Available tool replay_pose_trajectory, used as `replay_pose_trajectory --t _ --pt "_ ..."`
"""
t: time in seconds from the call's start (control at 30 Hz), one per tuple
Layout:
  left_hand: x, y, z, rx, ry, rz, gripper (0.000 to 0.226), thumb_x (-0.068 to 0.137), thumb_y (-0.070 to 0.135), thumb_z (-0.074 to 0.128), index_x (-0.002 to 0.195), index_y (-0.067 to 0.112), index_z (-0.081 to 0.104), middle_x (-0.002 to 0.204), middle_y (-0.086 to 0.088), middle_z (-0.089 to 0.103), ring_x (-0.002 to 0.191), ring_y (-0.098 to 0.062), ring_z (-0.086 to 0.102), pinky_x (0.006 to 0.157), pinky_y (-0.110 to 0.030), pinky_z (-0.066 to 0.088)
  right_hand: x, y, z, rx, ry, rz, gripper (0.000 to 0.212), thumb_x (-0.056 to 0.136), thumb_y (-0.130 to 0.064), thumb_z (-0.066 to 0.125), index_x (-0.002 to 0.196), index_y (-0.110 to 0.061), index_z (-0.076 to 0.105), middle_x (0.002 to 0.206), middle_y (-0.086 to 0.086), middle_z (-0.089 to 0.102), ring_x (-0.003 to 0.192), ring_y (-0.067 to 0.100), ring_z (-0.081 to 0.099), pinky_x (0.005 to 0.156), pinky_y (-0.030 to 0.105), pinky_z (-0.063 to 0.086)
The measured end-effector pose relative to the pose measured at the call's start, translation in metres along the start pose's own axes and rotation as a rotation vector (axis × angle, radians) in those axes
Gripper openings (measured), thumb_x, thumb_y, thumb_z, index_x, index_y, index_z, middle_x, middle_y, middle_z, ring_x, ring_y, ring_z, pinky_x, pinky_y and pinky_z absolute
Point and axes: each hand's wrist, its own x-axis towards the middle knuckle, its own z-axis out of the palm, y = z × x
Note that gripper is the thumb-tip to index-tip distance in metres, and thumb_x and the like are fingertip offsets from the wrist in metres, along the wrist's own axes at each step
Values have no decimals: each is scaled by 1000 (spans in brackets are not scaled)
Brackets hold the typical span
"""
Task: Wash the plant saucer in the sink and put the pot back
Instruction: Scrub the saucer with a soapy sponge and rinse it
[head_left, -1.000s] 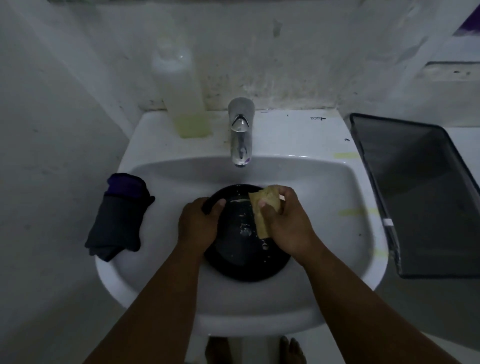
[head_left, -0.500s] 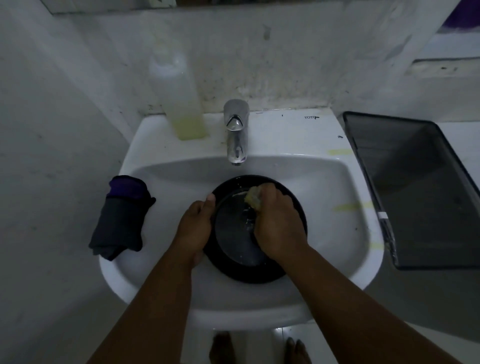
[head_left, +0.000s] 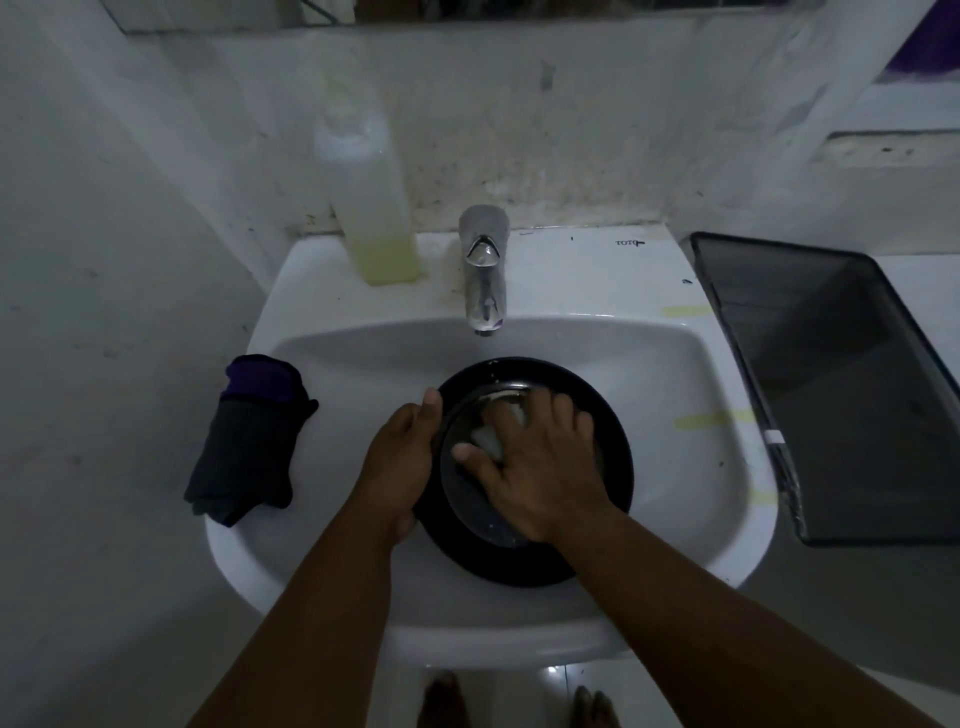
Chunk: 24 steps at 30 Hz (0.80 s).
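White porcelain sink (head_left: 675, 395) against a stained wall (head_left: 571, 130) holds the black saucer (head_left: 613, 447). The left hand (head_left: 400, 462) grips its rim; the right hand (head_left: 540, 467), fingers spread, presses a sponge (head_left: 491, 439) inside.

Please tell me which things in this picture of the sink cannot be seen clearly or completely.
All in the head view:
- Sponge: mostly hidden under the right hand; its shape is unclear.
- Saucer: its centre is covered by the right hand, its left rim by the left hand.
- Bottle: its top is blurred; no label is readable.
- Tray: cut off by the right edge.
- Plant pot: not in view.
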Motion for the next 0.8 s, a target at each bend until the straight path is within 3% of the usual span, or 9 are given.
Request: replay_pose_trajectory --t 0.13,0.33,0.47,0.53,0.6,0.7,0.8 --pt "-3 2 7 15 -16 39 64 98 60 53 106 -3 62 102 -20 72 100 -36 70 89 -47 57 12 2 -1 9 -14 235 69 90 -83 20 117 -28 53 116 10 48 107 32 43 88 45 32" --pt "-1 2 -4 -51 99 41 69 96 63 56 106 -5 60 101 -22 71 97 -34 72 91 -50 57 -19 -9 6 -6 -16 -64 76 91 -83 21 117 -25 61 114 13 55 101 32 49 82 43 36" --pt "-3 4 -2 -29 97 63 59 98 59 55 95 0 59 89 -18 69 80 -22 66 77 -36 56 1 9 -6 -54 35 61 77 89 -84 17 111 -24 60 107 13 53 97 32 47 79 43 34" --pt "-5 3 0 4 54 73 65 95 61 57 93 -4 57 87 -20 67 78 -22 64 73 -34 53 13 5 -9 -21 32 78 80 88 -85 13 113 -24 59 107 12 51 98 31 45 81 43 32" --pt "-5 0 0 23 11 84 73 89 66 60 90 -6 54 83 -19 63 76 -22 61 72 -35 50 10 -5 -5 17 -4 24 81 88 -84 11 118 -26 58 110 9 50 100 29 44 82 42 31" --pt "-4 1 -5 81 45 94 63 93 63 58 83 0 56 77 -14 58 71 -18 57 66 -31 47 -11 -11 2 38 -73 -118 76 90 -82 18 123 -27 57 117 10 51 107 31 45 88 43 31" --pt "0 0 -7 48 52 86 60 93 63 59 83 4 56 75 -13 56 70 -18 55 66 -31 45 -3 5 -4 -32 -36 -67 76 90 -82 15 121 -27 58 113 11 50 102 30 44 84 42 31"
